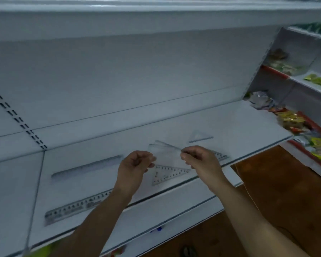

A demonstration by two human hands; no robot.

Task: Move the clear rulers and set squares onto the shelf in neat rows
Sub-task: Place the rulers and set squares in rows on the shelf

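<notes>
Several clear set squares (pixel 165 152), stacked, are held just above the white shelf (pixel 239 123). The left hand (pixel 135 164) pinches their left edge and the right hand (pixel 198 158) their right edge, the fingers of both curled onto the plastic. Flat on the shelf lie 1 marked set square (pixel 170 173) just below the hands, 1 small set square (pixel 200 137) behind to the right, and 2 rulers at left, a back ruler (pixel 87 166) and a front ruler (pixel 76 205); snack packets (pixel 289 119) fill the adjoining shelving at right.
</notes>
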